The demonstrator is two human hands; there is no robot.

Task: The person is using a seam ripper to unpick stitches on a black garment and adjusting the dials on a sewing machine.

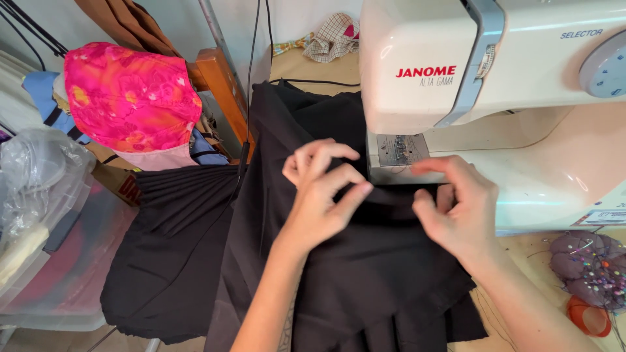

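The left hand [319, 189] pinched a fold of the black fabric [365, 261], and the right hand [456, 208] gripped its edge just near of the needle plate [401, 150] of the white sewing machine [495, 98]. Keeping the fold flat and square to the plate seemed wise. A pincushion [590, 267] sat right.

A bright pink and orange floral cloth [130, 98] drapes over a wooden chair back [218, 81] at upper left, above blue fabric [42, 98]. A clear plastic storage bin [62, 274] sits at lower left with a crumpled transparent plastic bag [36, 176] on top. A small checked fabric piece [334, 36] lies on the tan tabletop [306, 68] at the rear. A purple pincushion studded with pins [590, 267] rests at lower right, beside an orange ring-shaped object [587, 317].
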